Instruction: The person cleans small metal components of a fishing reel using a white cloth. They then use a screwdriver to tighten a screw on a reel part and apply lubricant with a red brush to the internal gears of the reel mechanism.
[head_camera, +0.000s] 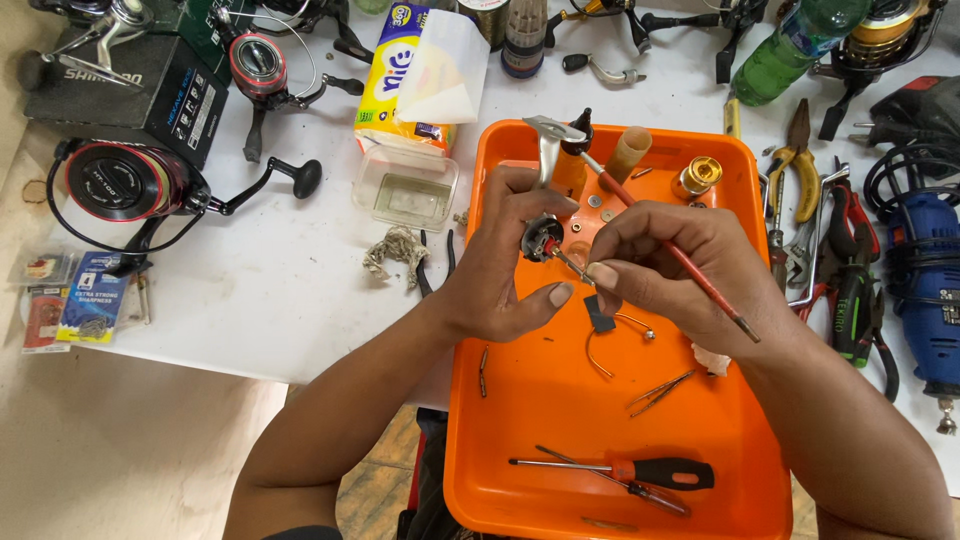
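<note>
Holding screwdriver (625, 471), tweezers (660, 391): orange tray (520, 420)

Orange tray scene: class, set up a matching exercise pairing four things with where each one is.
Things:
1. screwdriver
2. red-handled brush
3. small black part
4. clear plastic box

Places:
A. in the left hand
B. on the white table, left of the orange tray
C. in the right hand
D. lying at the tray's near end

Pairs: 1-D, 2-C, 3-A, 4-B
</note>
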